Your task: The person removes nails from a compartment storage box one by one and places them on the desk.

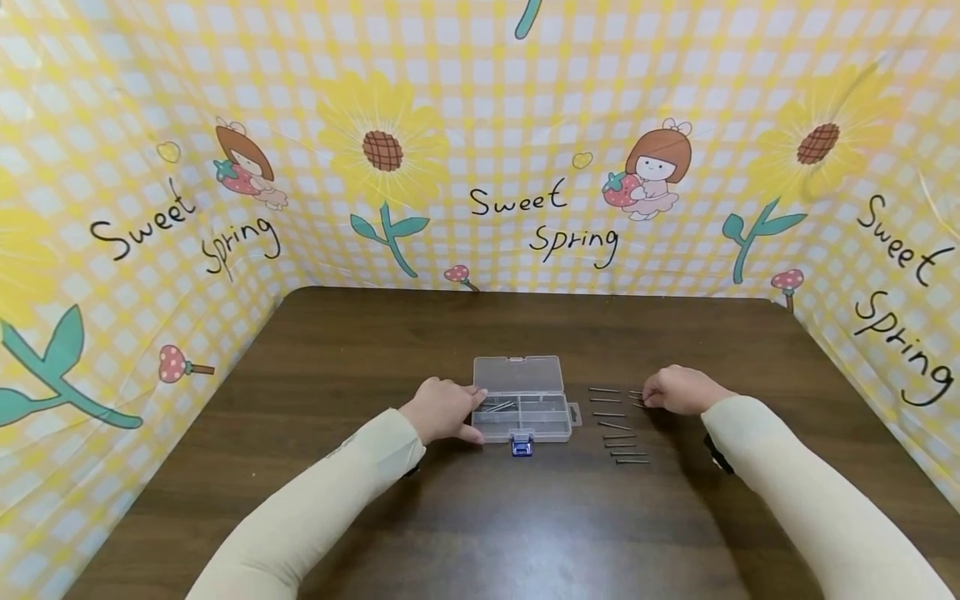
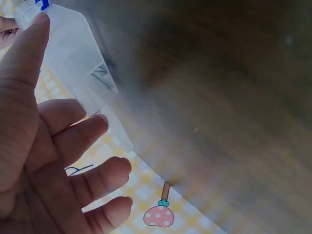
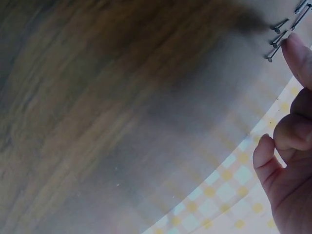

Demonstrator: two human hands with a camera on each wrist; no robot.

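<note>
My left hand grips the left end of a clear plastic box, thumb at the front corner and fingers farther back. The thumb and index finger also meet the box in the left wrist view. Its lid stands open, and several nails lie in a left compartment. Over at the right, my right hand touches the table among a few nails. In the right wrist view, one digit meets a nail; whether it is pinched is hidden.
A loose column of nails lies on the brown table between the box and my right hand. The box has a blue latch at its front and a hanging tab on its right. Yellow checked cloth surrounds the table's back and sides.
</note>
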